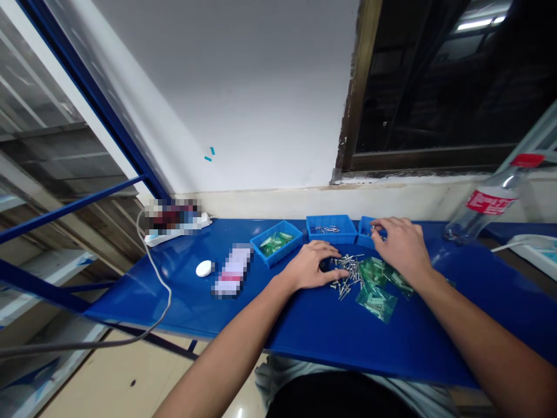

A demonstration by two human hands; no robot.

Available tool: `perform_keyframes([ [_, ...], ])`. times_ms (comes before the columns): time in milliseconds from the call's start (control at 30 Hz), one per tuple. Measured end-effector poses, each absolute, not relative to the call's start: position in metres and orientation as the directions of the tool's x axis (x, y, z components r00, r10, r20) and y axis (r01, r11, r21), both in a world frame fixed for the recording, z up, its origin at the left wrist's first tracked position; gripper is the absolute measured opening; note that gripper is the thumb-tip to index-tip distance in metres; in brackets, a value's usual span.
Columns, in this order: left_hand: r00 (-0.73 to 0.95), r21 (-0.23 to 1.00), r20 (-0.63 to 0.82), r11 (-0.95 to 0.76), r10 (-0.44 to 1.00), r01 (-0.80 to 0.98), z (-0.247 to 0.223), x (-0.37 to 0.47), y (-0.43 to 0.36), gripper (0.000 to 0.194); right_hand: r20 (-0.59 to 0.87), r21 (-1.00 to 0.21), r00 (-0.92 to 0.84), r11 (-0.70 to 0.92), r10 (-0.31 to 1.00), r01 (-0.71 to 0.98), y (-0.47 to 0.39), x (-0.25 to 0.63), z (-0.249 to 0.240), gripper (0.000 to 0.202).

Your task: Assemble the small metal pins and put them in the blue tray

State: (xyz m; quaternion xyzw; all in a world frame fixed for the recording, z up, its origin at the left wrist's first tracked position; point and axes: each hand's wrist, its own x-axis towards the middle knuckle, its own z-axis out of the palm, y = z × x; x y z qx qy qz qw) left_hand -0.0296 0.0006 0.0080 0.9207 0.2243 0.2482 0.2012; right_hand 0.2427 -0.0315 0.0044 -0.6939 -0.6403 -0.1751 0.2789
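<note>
A pale wall [252, 104] holds a dark window [426, 93] (its frame [364, 64] brownish).

Deep blue counter [304, 328]; brighter blue trays [332, 238]; silvery metal pieces [349, 270]; green bags [378, 303]; red bottle cap [528, 160]; red-and-white label [491, 202].

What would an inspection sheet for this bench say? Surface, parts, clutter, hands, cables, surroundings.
Surface: blue tabletop; no damage seen.
Parts: loose pile of thin metal pieces; green bags beside it. Left tray holds more green bags, middle tray metal pieces; right tray partly hidden.
Clutter: bottle with red cap, tilted in view; round white object; pixelated item.
Hands: left hand at the pile, fingers apart; right hand at the right tray, grip unclear.
Cables: grey cable at left, beside a power strip; white cable at right.
Surroundings: pale wall, dark window, shelves at left.
</note>
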Motion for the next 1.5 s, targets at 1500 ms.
perform_keyframes([
  [1500, 0.527, 0.717, 0.489, -0.664, 0.695, 0.211, 0.015, -0.027, 0.004, 0.016, 0.496, -0.613, -0.12, 0.445, 0.86, 0.653, -0.055, 0.174, 0.009, 0.013],
])
